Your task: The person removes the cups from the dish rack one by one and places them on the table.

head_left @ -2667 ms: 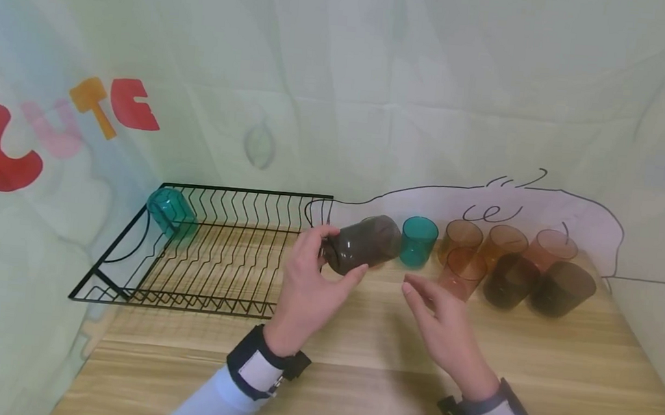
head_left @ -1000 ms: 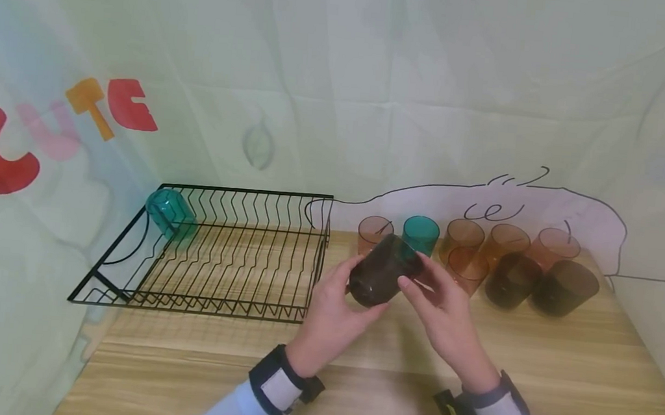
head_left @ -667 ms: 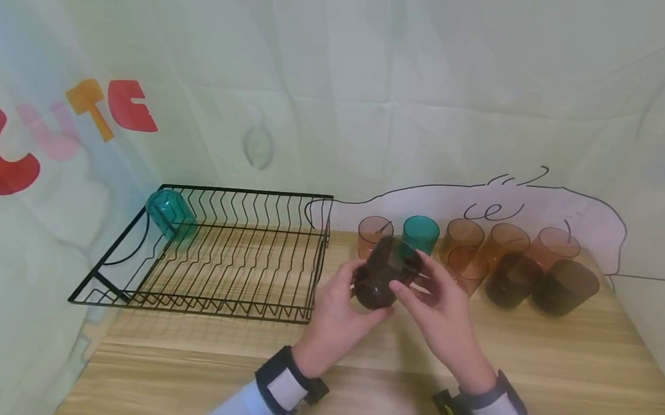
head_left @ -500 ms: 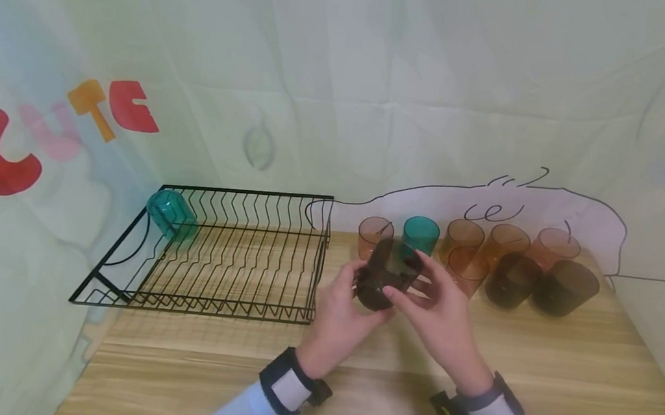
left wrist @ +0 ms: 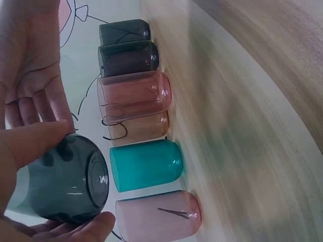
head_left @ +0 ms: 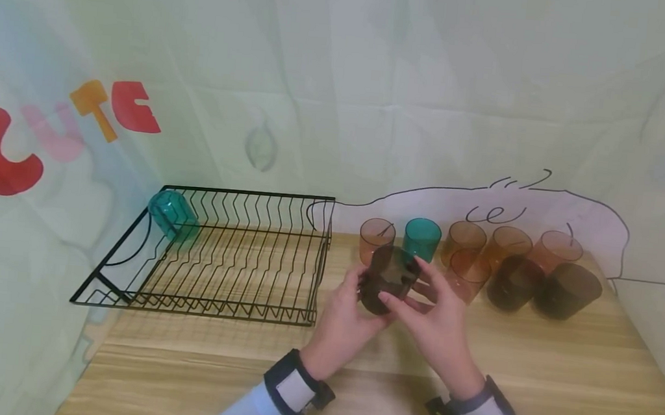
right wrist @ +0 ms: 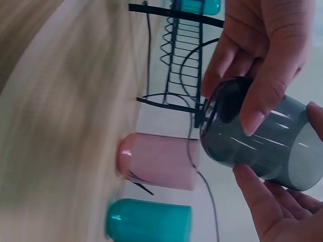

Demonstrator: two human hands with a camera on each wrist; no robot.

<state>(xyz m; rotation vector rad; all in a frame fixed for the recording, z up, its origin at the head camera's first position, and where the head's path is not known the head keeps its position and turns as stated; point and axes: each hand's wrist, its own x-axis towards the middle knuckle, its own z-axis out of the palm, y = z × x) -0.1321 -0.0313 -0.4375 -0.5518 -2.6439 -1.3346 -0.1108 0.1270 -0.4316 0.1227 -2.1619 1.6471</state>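
A dark grey see-through cup [head_left: 383,278] is held in the air above the table, between both hands, with its mouth tilted up. My left hand [head_left: 343,329] grips its left side, thumb under the near end. From the right, my right hand [head_left: 439,330] holds it with thumb and fingers on the wall. The rounded base of the cup [left wrist: 96,176] faces the camera in the left wrist view. Behind it stand a pink cup [head_left: 373,231] and a teal cup [head_left: 422,235], both upright.
On the left stands a black wire rack [head_left: 231,304], with another teal cup [head_left: 173,214] leaning in its far left corner. Several orange, pink and dark cups [head_left: 568,292] stand upright on the wooden table [head_left: 375,413] at right, near the cloth backdrop [head_left: 318,89].
Earlier, only the left hand held the dark cup, lying sideways near the rack. It has moved right and tipped more upright, and the right hand has taken hold too.
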